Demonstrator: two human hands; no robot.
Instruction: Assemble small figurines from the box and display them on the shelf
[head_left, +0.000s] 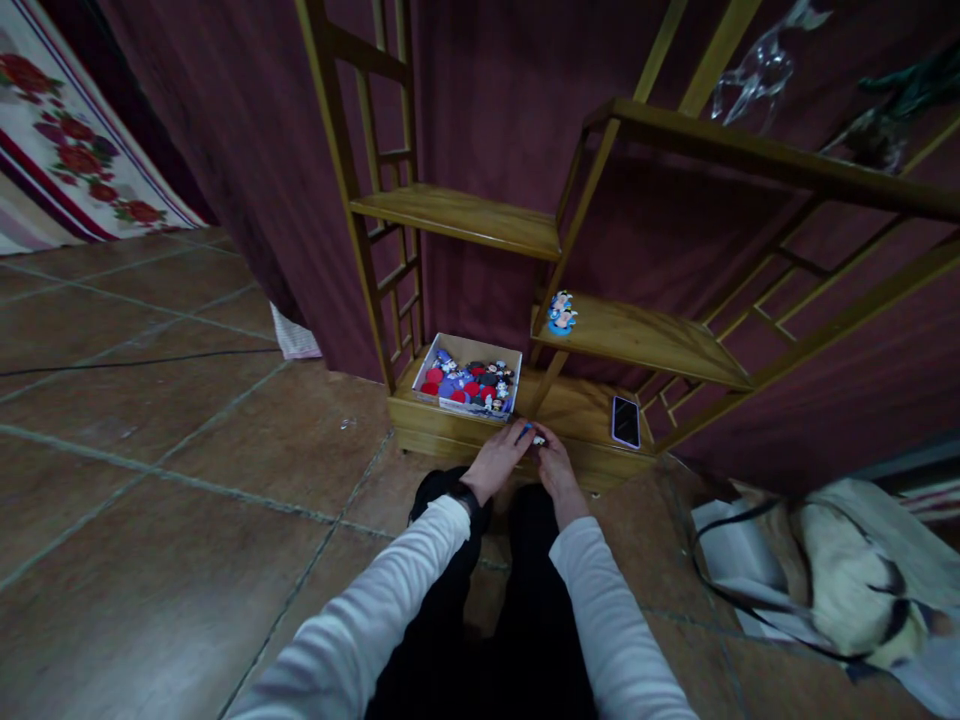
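Observation:
My left hand (498, 462) and my right hand (554, 464) meet at the front edge of the low wooden shelf. Between their fingertips they hold a small blue-and-white toy figure (538, 440), mostly covered by the fingers. Just beyond my left hand, an open cardboard box (484, 350) stands on the bottom shelf. Inside it lie several small toy figures (491, 385) with red, purple and dark parts. Higher up, blue-and-white toy figures (561, 313) stand at the left end of the middle shelf.
A wooden display rack (457, 215) rises in front of a dark red curtain (480, 110). On its bottom board lies a phone (625, 422). Clear glass ornaments (757, 75) stand on the upper shelf. Bags (840, 570) sit on the tiled floor at right.

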